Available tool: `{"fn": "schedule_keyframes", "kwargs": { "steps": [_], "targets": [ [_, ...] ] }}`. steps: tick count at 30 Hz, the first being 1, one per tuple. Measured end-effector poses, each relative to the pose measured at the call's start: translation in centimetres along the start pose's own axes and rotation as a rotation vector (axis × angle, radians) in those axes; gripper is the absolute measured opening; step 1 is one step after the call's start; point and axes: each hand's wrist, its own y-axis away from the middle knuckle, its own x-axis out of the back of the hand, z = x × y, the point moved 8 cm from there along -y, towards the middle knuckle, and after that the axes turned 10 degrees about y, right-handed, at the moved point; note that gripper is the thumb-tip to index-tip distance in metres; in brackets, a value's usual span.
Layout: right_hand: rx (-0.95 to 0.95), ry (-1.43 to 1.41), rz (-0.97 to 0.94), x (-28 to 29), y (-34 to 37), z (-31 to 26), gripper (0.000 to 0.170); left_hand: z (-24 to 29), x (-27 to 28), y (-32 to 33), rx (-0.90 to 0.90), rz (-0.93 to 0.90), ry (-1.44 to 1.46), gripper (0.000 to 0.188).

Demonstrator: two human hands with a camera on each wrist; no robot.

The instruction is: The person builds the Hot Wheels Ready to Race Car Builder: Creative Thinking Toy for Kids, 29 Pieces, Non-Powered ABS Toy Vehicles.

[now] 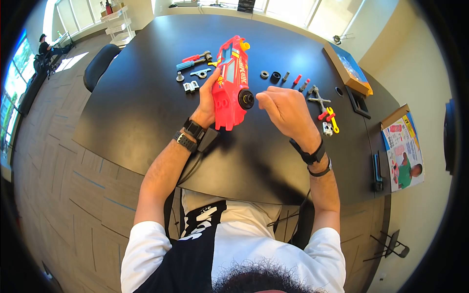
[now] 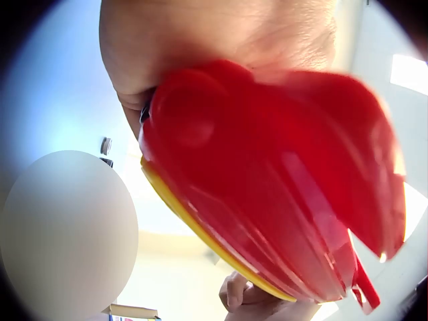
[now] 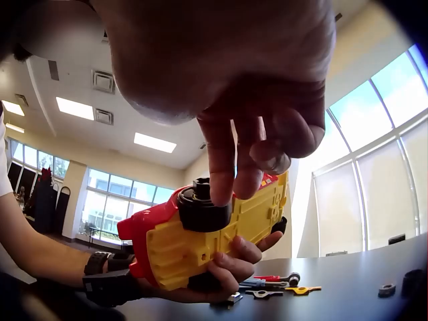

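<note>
A red toy vehicle body point(image 1: 227, 90) with a yellow underside point(image 3: 247, 234) is held up over the table, tilted on end. My left hand point(image 1: 209, 100) grips it from the left side, its fingers wrapped under the yellow base in the right wrist view. A round black wheel hub point(image 1: 245, 99) faces toward my right hand point(image 1: 288, 115). That hand hovers beside the hub, two fingers reaching down close to it and overlapping it in the right wrist view. Its thumb and index finger are bent near each other, with no object showing between them.
On the left of the dark table point(image 1: 146, 112) lie a blue-handled tool point(image 1: 185, 64), a grey bracket point(image 1: 200, 73) and a silver block point(image 1: 191, 87). Right of the toy sit black rings point(image 1: 275, 76), bolts, a grey cross wrench point(image 1: 318, 99) and a yellow wrench point(image 1: 333, 120). Boxes point(image 1: 348, 71) stand at far right.
</note>
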Motion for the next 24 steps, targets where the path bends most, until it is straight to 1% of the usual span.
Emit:
{"fn": "schedule_keyframes", "kwargs": {
  "steps": [1, 3, 4, 6, 10, 12, 13, 15, 16, 18, 19, 21, 22, 24],
  "targets": [
    [-0.002, 0.000, 0.003, -0.1, -0.2, -0.5, 0.036, 0.0, -0.2, 0.1, -0.012, 0.009, 0.008, 0.056],
    [0.006, -0.235, 0.336, 2.3, -0.3, -1.8, 0.036, 0.2, -0.3, 0.0, -0.027, 0.017, 0.015, 0.056],
    [0.008, -0.237, 0.336, 2.5, -0.2, -1.6, 0.036, 0.2, -0.3, 0.0, -0.020, 0.011, 0.012, 0.056],
    [-0.003, -0.028, 0.050, 0.8, -0.2, -1.2, 0.034, 0.0, -0.1, 0.1, -0.012, 0.006, 0.010, 0.056],
    [-0.037, -0.084, 0.123, 0.9, -0.2, -1.5, 0.035, 0.1, -0.1, -0.1, -0.012, -0.008, 0.019, 0.057],
    [0.020, -0.216, 0.206, 1.3, 0.0, -2.0, 0.036, 0.1, -0.1, 0.0, -0.021, -0.003, 0.028, 0.057],
    [0.019, -0.216, 0.206, 1.5, 0.0, -1.8, 0.036, 0.0, 0.0, 0.0, -0.005, 0.007, 0.010, 0.057],
    [-0.021, -0.011, 0.023, 0.7, -0.3, -1.0, 0.036, -0.2, 0.0, -0.2, 0.014, 0.014, -0.010, 0.057],
    [-0.023, -0.011, 0.024, 0.6, -0.4, -1.2, 0.036, -0.2, 0.0, -0.2, 0.001, 0.018, 0.009, 0.057],
    [0.026, -0.191, 0.194, 1.5, -0.2, -2.1, 0.034, -0.1, 0.2, -0.1, -0.013, 0.023, 0.030, 0.057],
    [0.025, -0.191, 0.193, 1.6, -0.1, -1.9, 0.034, -0.1, 0.2, -0.1, 0.006, 0.017, 0.021, 0.056],
    [-0.078, 0.083, -0.137, -0.5, -0.1, -0.5, 0.030, -0.3, 0.1, -0.2, 0.028, 0.007, 0.009, 0.055],
    [-0.079, 0.084, -0.135, -0.5, 0.0, -0.7, 0.030, -0.2, 0.3, -0.3, -0.002, 0.016, 0.011, 0.055],
    [-0.027, -0.047, 0.119, 1.2, 0.1, -2.0, 0.028, 0.1, 0.6, -0.4, -0.034, 0.027, 0.013, 0.055]
  ]
}}
